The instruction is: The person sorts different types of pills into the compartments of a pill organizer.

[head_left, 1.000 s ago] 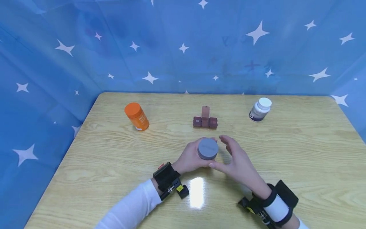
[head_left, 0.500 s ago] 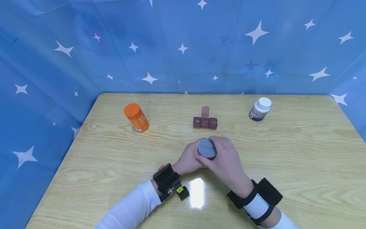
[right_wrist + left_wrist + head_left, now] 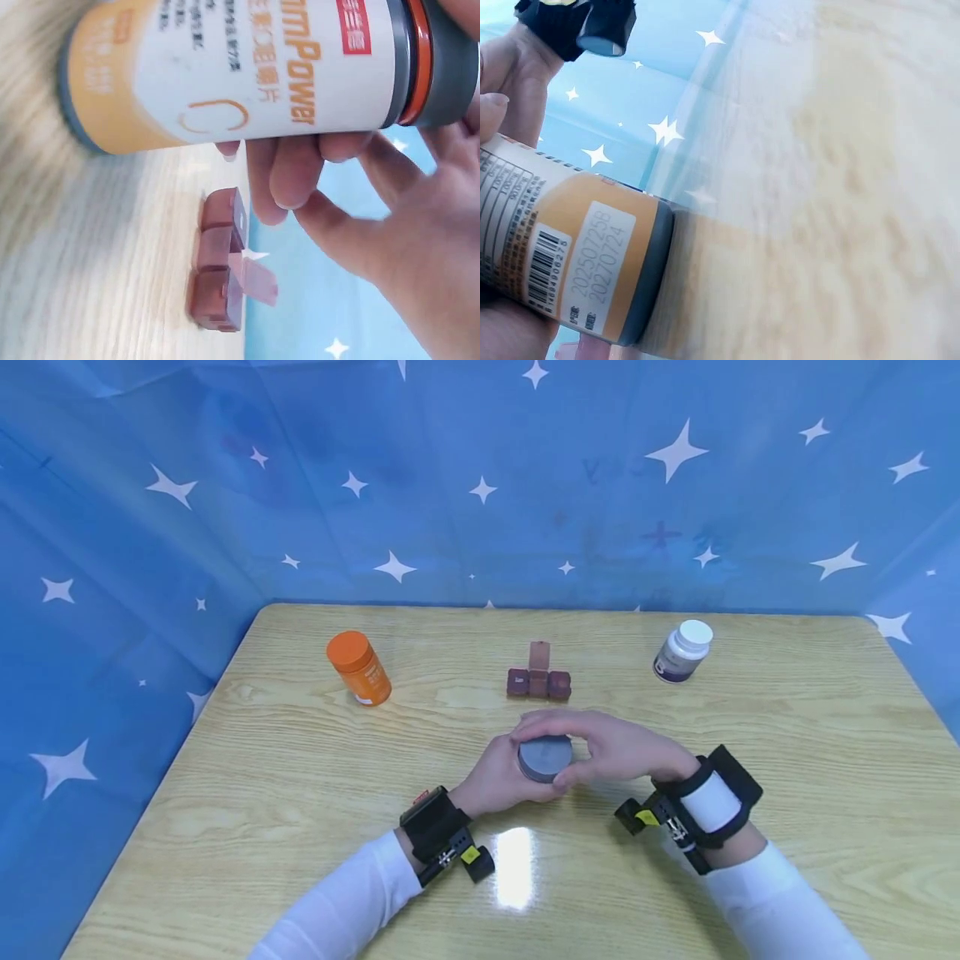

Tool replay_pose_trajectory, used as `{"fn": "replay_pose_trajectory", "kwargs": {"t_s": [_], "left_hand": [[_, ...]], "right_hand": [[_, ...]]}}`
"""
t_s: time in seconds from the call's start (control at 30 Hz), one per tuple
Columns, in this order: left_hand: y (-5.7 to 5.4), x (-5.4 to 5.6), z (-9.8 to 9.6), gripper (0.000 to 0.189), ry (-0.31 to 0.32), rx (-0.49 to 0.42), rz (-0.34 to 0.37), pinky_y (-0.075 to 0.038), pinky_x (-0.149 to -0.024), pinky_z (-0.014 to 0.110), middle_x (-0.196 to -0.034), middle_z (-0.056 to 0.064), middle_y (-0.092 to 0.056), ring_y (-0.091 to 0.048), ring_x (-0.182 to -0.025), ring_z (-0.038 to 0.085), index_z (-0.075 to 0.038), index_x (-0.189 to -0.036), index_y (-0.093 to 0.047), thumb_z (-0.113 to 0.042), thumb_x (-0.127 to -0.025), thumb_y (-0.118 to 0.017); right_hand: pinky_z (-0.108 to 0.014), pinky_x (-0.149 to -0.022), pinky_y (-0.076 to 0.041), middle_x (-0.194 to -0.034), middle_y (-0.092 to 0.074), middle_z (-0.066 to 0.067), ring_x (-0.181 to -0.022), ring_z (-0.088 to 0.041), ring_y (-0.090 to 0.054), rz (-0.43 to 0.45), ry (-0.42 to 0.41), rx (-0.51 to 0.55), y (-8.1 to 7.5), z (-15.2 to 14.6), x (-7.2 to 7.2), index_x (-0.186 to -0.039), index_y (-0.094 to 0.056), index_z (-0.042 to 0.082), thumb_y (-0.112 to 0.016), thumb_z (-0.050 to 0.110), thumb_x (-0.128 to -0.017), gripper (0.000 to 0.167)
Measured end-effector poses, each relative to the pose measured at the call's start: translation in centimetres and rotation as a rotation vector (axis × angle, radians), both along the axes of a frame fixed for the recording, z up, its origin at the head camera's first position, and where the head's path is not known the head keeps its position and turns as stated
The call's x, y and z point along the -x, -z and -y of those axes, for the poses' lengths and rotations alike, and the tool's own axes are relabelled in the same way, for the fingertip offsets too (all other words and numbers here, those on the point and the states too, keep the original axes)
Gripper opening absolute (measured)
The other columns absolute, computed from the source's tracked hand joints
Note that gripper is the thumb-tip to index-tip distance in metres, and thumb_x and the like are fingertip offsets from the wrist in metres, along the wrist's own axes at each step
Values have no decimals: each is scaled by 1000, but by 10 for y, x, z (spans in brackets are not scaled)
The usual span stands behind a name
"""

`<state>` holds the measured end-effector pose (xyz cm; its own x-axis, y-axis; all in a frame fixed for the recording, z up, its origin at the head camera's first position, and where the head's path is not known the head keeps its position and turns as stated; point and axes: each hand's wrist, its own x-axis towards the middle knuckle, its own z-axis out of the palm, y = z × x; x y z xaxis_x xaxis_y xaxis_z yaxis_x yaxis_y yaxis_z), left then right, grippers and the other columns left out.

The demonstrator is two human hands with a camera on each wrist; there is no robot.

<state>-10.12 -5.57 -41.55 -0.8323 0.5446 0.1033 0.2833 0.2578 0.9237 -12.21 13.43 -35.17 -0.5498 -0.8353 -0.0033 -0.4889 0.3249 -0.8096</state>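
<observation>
My left hand holds an orange-and-white supplement bottle with a red label patch and printed text. Seen from overhead, only its round grey cap shows. With curled fingers, my right hand grips this cap, thumb on the near right side and fingers along the far rim. An orange ring is visible under the cap in the right wrist view. In the left wrist view, the bottle's barcode and date panel are turned to the camera. Whether the base touches the table cannot be told.
Just beyond the hands lies a small maroon pill box, its middle lid standing open. An orange bottle stands back left, and a white bottle back right. A blue star-patterned curtain borders the wooden table.
My right hand came in from the right onto the cap, then turned about it, its wrist swinging outward and upward. The left hand and bottle have stayed in place.
</observation>
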Motion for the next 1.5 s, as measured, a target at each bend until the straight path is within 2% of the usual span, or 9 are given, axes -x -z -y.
{"fn": "replay_pose_trajectory", "kwargs": {"t_s": [0.17, 0.4, 0.5, 0.67, 0.9, 1.0, 1.2, 1.37, 1.5], "left_hand": [[1, 0, 1, 59, 4, -4, -47, -44, -94, 26, -116, 11, -63, -58, -108, 21, -5, -124, -52, -13, -71, -77], [4, 2, 1, 55, -3, 28, -149, -45, -96, 27, -115, 14, -63, -59, -109, 25, 0, -121, -53, -8, -71, -75], [3, 1, 0, 59, -1, 49, -146, -45, -96, 28, -115, 15, -63, -59, -109, 26, 1, -122, -52, -8, -69, -77], [-2, 3, -1, 64, -5, 35, -73, -44, -97, 26, -119, 13, -61, -58, -111, 24, -3, -127, -50, -8, -69, -76], [-2, 0, -1, 58, -27, 40, -23, -44, -89, 22, -112, 12, -64, -59, -102, 20, -3, -121, -54, -8, -66, -74], [0, -2, 0, 57, -18, 18, -23, -44, -91, 23, -112, 10, -65, -59, -103, 18, -4, -120, -55, -12, -68, -77], [3, -3, 0, 59, 1, -19, -32, -43, -98, 26, -119, 6, -63, -58, -112, 17, -9, -124, -54, -12, -70, -78], [3, -5, 0, 60, -11, 22, -83, -45, -93, 25, -113, 9, -64, -60, -105, 20, -5, -122, -54, -8, -67, -77], [3, -5, 0, 60, -24, 33, -89, -45, -93, 25, -112, 10, -64, -59, -103, 19, -4, -121, -53, -9, -66, -77]], "right_hand": [[-56, -107, -28, -152, -27, -8, -139, -31, -25, -28, 178, 20, 3, 12, -17, -146, -26, 18, -75, 34, -75, 88], [-48, -93, -44, -127, -50, -22, -116, -36, -49, -607, 668, -89, 19, 41, -53, -134, -42, -2, -74, 54, -68, 92], [-46, -84, -47, -113, -57, -20, -103, -33, -55, -680, 767, -120, 22, 44, -56, -128, -47, -2, -77, 49, -65, 87], [-48, -84, -47, -110, -60, -20, -101, -33, -57, -570, 727, -68, 18, 38, -53, -123, -48, -5, -78, 34, -69, 73], [-45, -95, -45, -128, -56, -9, -118, -27, -52, -307, 354, 43, 12, 12, -33, -131, -47, 8, -74, 16, -75, 63], [-48, -102, -39, -140, -46, -6, -129, -27, -43, -203, 296, 37, 12, 8, -29, -140, -37, 14, -76, 21, -75, 76], [-52, -101, -39, -144, -36, -20, -131, -37, -38, -273, 498, -22, 16, 24, -45, -143, -28, 3, -79, 39, -68, 97], [-46, -88, -49, -126, -54, -21, -112, -34, -55, -454, 706, -118, 18, 35, -55, -129, -45, -4, -78, 44, -66, 86], [-39, -78, -52, -107, -60, -15, -95, -25, -59, -549, 765, -114, 16, 38, -58, -113, -55, -2, -81, 41, -64, 70]]}}
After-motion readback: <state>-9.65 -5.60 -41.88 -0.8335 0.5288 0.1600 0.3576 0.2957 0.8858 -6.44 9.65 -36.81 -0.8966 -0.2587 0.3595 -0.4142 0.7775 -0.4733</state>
